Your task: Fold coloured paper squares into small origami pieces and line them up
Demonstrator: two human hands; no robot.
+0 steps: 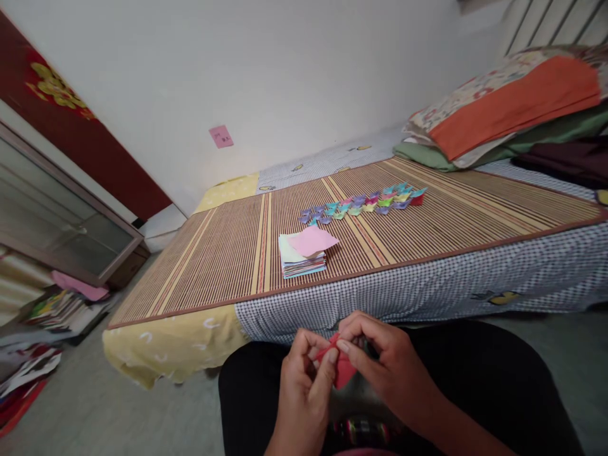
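A small piece of red paper (345,372), partly folded, is pinched between both hands above my lap. My left hand (308,383) grips its left side between thumb and fingers. From the right, my right hand (380,354) presses its upper edge, the thumb lying close to the left thumb. Fingers cover much of the paper, so its full shape is hidden. Beyond the hands, on the bed mat (228,253), stands a stack of coloured paper squares (304,266) with a pink sheet (314,240) askew on top. Behind it lie rows of small folded paper pieces (363,204) in many colours.
Folded bedding (513,107) is piled at the bed's right end. A pink note (221,136) is stuck to the wall. At the left are a glass-doored cabinet (71,202) and a pile of books and papers (61,313). My black-clad knees flank the hands.
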